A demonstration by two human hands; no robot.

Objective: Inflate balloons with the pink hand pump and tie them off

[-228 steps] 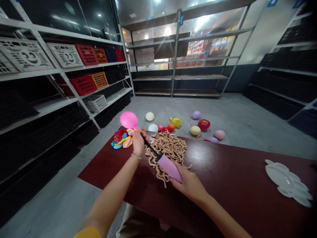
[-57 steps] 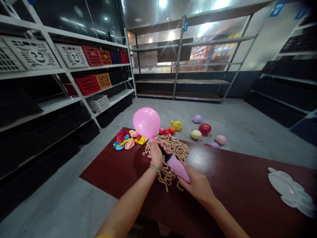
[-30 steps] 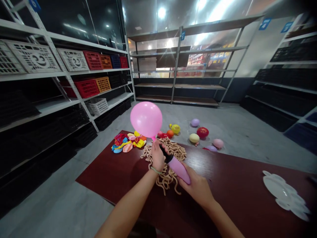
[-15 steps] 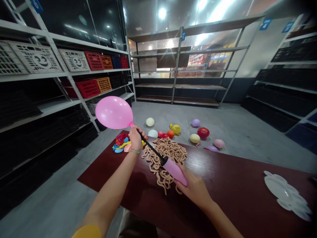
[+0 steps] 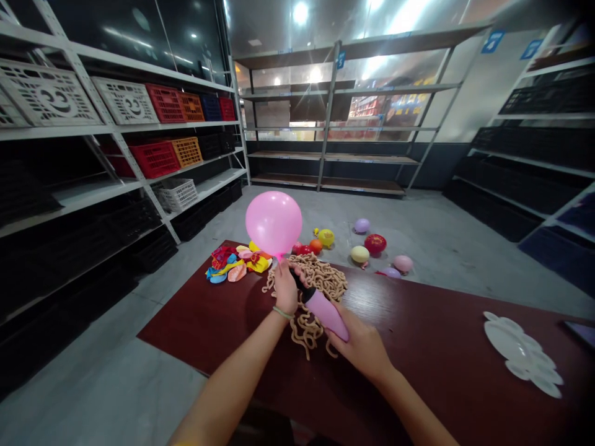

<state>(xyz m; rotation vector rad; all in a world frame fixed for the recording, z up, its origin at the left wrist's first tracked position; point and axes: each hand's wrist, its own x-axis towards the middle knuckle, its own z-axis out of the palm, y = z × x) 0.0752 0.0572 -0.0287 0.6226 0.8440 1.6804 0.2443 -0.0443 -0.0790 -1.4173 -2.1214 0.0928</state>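
Pink balloon point(image 5: 273, 223) upright on a hand pump point(image 5: 325, 314), above the table point(image 5: 418, 371).
Left hand point(image 5: 284, 288) clenched around neck at nozzle, seal tight; right hand point(image 5: 360, 347) grasps pump's pink barrel, over tan twisting balloons point(image 5: 304, 334).

The left hand point(image 5: 285, 288) pinches a pink balloon point(image 5: 274, 223) at its neck — the right hand point(image 5: 357, 347) grips a pink hand pump point(image 5: 326, 314) over a tangle of tan twisting balloons point(image 5: 320, 272), with flat coloured balloons point(image 5: 232, 263) just left of the left hand.

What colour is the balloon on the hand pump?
The balloon is light pink, and it shows best in the head view.
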